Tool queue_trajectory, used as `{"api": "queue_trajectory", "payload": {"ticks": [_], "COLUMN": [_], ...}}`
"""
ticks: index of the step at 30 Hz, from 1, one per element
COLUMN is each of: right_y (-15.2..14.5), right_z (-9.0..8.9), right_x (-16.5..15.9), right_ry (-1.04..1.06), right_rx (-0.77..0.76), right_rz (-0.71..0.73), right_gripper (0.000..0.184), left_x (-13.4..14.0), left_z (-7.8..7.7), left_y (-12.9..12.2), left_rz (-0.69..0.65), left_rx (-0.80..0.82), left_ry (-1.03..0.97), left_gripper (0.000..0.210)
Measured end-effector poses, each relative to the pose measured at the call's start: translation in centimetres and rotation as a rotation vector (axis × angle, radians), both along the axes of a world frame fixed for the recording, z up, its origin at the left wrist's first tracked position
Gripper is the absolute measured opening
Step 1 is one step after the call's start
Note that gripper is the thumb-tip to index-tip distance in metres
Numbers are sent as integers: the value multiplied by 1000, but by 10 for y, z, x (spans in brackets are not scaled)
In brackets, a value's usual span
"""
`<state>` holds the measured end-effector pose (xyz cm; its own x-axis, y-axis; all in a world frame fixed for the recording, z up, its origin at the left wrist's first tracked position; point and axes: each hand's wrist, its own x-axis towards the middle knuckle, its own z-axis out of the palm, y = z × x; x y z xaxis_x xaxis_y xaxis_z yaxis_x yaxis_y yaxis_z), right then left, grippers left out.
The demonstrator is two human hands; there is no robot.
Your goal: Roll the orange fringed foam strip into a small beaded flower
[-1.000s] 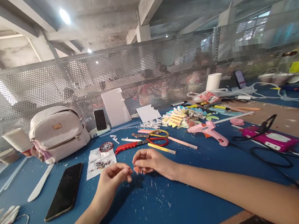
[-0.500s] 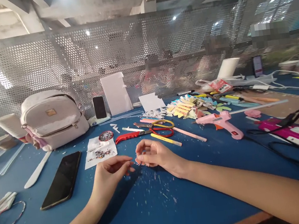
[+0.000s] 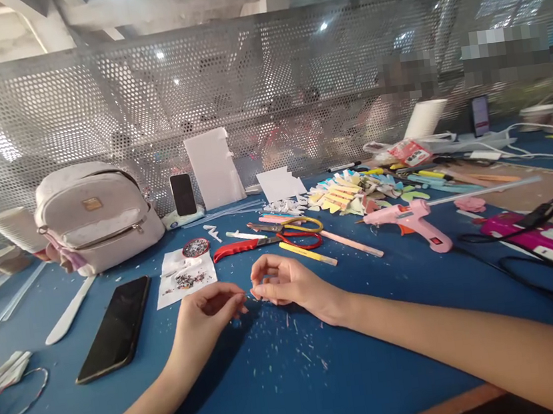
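Observation:
Above the blue table, my left hand [image 3: 209, 316] and my right hand [image 3: 293, 285] face each other, almost touching at the fingertips. The left thumb and forefinger are pinched together, seemingly at a thin strand between the hands. My right fingers are curled closed, with a bit of something pinkish at their tips, too small to name. Just beyond the hands lie red-handled scissors [image 3: 305, 234], a red-handled tool [image 3: 236, 248] and a yellow pen [image 3: 307, 254]. Left of them, a white paper [image 3: 174, 273] holds dark specks and a small round dish of bits [image 3: 195, 248].
A black phone [image 3: 114, 327] and a white spatula-like tool [image 3: 70, 311] lie at left, before a pale backpack [image 3: 96, 215]. A pink glue gun [image 3: 414, 220], a magenta power strip [image 3: 547, 237] and a cable are at right. Cut paper pieces [image 3: 345, 192] are heaped behind. Scraps dot the table [image 3: 289, 393].
The view has shifted slightly. Both hands stay close together; the pinkish bit at my right fingertips shows less than before.

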<state>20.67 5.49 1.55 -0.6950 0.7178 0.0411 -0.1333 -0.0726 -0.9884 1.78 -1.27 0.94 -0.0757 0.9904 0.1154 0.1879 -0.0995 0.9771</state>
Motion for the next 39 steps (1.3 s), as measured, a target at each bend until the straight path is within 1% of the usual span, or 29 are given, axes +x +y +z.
{"api": "queue_trajectory", "payload": {"ticks": [8, 14, 18, 30, 39], "right_y": [-4, -6, -6, -5, -7], "right_z": [2, 4, 4, 1, 3], "right_x": [-1, -1, -1, -1, -2], "right_ry": [-5, -7, 0, 10, 11], "right_rx": [13, 11, 26, 53, 59], "right_rz": [-16, -34, -28, -16, -21], "right_gripper": [29, 34, 34, 33, 35], "left_x": [4, 4, 5, 8, 9], "left_z": [8, 3, 2, 5, 7], "left_y": [-5, -9, -10, -10, -10], "left_rz": [34, -18, -15, -15, -18], "left_rx": [100, 138, 170, 171, 161], "left_ry": [31, 78, 114, 125, 131], "left_gripper": [10, 8, 9, 9, 10]}}
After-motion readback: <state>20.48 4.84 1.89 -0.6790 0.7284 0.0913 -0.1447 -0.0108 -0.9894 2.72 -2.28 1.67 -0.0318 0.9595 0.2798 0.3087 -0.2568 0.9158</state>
